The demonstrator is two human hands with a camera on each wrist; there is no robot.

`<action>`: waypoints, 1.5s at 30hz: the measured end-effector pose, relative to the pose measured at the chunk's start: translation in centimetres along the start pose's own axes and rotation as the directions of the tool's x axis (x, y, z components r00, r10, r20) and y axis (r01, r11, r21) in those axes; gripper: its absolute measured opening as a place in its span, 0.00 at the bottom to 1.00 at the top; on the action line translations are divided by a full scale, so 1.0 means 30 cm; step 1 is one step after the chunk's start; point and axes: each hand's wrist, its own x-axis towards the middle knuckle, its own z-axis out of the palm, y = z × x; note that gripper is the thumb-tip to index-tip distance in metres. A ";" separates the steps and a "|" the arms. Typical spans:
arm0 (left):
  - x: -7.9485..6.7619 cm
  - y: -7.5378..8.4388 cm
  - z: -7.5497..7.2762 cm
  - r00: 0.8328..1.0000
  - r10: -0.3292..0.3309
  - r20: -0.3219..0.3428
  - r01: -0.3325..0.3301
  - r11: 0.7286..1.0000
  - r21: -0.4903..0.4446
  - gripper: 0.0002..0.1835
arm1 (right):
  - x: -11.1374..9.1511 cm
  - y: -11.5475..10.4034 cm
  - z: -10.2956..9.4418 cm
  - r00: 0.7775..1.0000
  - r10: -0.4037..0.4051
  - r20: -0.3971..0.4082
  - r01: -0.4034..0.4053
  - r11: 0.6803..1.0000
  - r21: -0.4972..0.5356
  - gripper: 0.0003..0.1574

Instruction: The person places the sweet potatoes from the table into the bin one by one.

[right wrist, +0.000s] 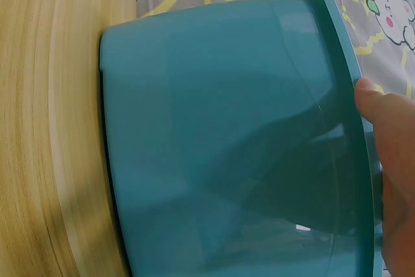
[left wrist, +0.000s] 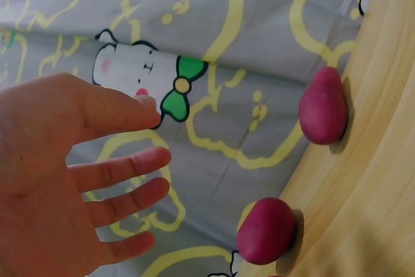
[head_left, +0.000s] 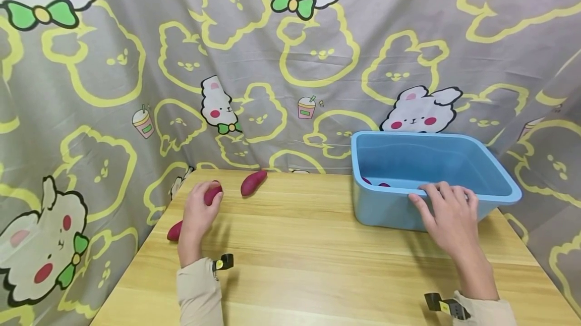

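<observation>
My left hand (head_left: 199, 212) hovers over a reddish-purple sweet potato (head_left: 212, 195) at the table's left side. In the left wrist view its fingers are spread and loosely bent, with nothing between thumb and fingers. A second sweet potato (head_left: 253, 183) lies by the back edge, and a third (head_left: 174, 231), partly hidden by my wrist, lies nearer the left edge. On the right, my right hand (head_left: 454, 217) grips the near rim of a blue plastic bin (head_left: 390, 210), thumb (right wrist: 368, 98) on the rim and fingers over it. Two sweet potatoes (head_left: 384, 184) show partly inside the bin.
The wooden table (head_left: 299, 260) carries the bin at its back right. A grey curtain (head_left: 272, 63) with yellow outlines and white rabbits hangs right behind the table and along both sides. Small camera mounts (head_left: 223, 262) are strapped to both wrists.
</observation>
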 end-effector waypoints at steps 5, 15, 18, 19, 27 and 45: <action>-0.008 -0.017 -0.025 0.996 -0.080 0.047 0.078 0.996 0.049 0.17 | 0.001 0.001 0.001 1.000 -0.001 -0.002 0.001 1.000 0.000 0.22; -0.023 -0.036 -0.064 0.980 -0.155 0.126 0.142 0.984 0.105 0.20 | 0.000 0.002 -0.005 1.000 0.008 0.005 -0.008 1.000 -0.005 0.23; -0.028 -0.048 -0.070 0.974 -0.174 0.146 0.157 0.980 0.119 0.21 | -0.002 0.002 -0.004 1.000 0.007 0.001 -0.007 1.000 -0.009 0.23; -0.030 -0.053 -0.071 0.971 -0.185 0.153 0.167 0.978 0.125 0.21 | -0.002 0.002 -0.003 1.000 0.006 0.001 -0.006 1.000 -0.010 0.23; -0.045 -0.108 -0.080 0.945 -0.263 0.195 0.233 0.958 0.164 0.24 | 0.002 -0.001 0.002 1.000 -0.002 -0.006 0.002 1.000 -0.002 0.22; -0.072 -0.165 -0.117 0.900 -0.318 0.297 0.256 0.939 0.230 0.35 | -0.001 0.000 0.005 1.000 0.004 -0.002 -0.004 1.000 -0.006 0.22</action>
